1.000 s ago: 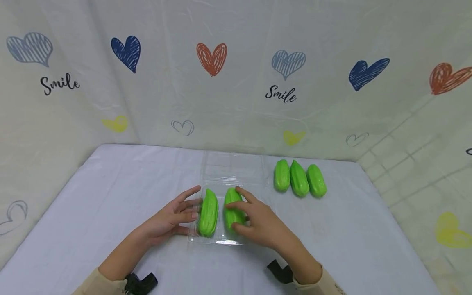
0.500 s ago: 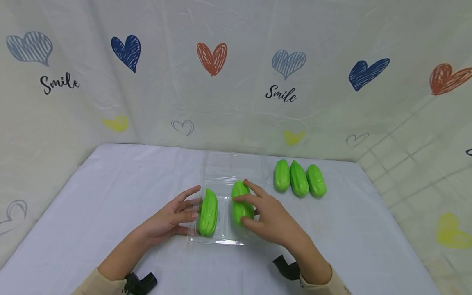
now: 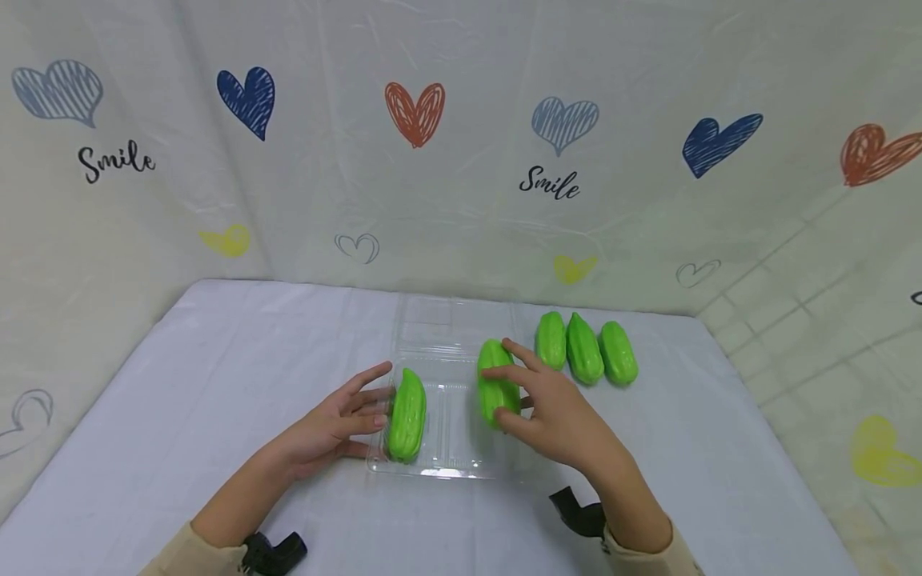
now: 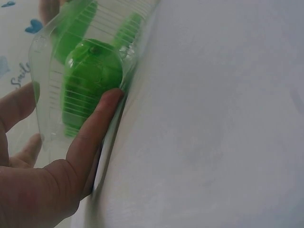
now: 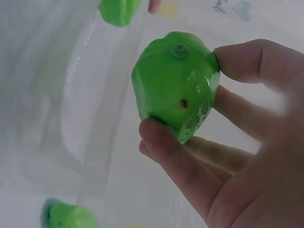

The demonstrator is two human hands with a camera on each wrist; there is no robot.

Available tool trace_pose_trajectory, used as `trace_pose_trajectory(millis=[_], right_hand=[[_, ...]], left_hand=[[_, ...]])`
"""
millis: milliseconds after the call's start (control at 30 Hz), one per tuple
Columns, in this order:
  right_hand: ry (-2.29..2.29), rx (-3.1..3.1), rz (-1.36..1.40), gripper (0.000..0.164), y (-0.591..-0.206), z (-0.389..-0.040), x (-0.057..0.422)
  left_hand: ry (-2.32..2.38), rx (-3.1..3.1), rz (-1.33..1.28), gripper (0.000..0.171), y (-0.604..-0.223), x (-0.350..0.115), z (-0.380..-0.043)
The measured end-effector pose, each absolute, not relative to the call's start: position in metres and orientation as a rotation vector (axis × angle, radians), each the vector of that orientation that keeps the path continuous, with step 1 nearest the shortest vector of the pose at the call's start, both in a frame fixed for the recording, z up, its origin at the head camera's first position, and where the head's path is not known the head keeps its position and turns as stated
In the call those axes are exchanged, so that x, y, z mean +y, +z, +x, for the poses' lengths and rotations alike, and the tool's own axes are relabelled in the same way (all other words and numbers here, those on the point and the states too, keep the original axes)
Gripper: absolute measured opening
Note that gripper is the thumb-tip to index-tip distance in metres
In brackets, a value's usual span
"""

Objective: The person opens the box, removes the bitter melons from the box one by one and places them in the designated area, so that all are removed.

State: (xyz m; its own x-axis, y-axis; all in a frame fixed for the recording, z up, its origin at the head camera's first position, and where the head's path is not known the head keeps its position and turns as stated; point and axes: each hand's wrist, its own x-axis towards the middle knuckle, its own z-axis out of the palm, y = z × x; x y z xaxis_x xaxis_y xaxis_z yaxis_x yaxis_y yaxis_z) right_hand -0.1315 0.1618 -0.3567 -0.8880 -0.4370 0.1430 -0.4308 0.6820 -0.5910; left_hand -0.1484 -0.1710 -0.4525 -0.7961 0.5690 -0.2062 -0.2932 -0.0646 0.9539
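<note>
A clear plastic clamshell box [image 3: 432, 472] lies open on the cloth, its lid [image 3: 461, 324] folded back. Inside, along the left wall, sits one glossy green ridged gourd [image 3: 406, 416]. My left hand [image 3: 324, 428] has its fingers spread against that wall; from the left wrist view, the thumb [image 4: 95, 128] lies straight along the outside of the plastic. Over the right side of the box, my right hand [image 3: 547, 408] grips a second green gourd [image 3: 497, 384] between thumb and fingers. The right wrist view shows this held gourd [image 5: 175, 85] end-on, fingertips around its sides.
Three more green gourds [image 3: 585, 350] lie side by side at the back right, beyond my right hand. A white cloth [image 3: 216, 384] covers the table. Behind it hangs a pale sheet [image 3: 461, 224] printed with hearts and "Smile". A black strap mount [image 3: 576, 512] sits at my right wrist.
My right hand has moved the gripped gourd from the middle of the box toward the right and back. My left hand and the other gourds have stayed put.
</note>
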Motion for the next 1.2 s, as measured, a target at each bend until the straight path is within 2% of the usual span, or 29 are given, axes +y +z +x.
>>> trace_pose_trajectory(millis=[1200], right_hand=[[-0.896,2.888,-0.510,0.043,-0.344,-0.152,0.226]], left_hand=[[1.913,1.644,0.283,0.080,-0.452,-0.171,-0.149]])
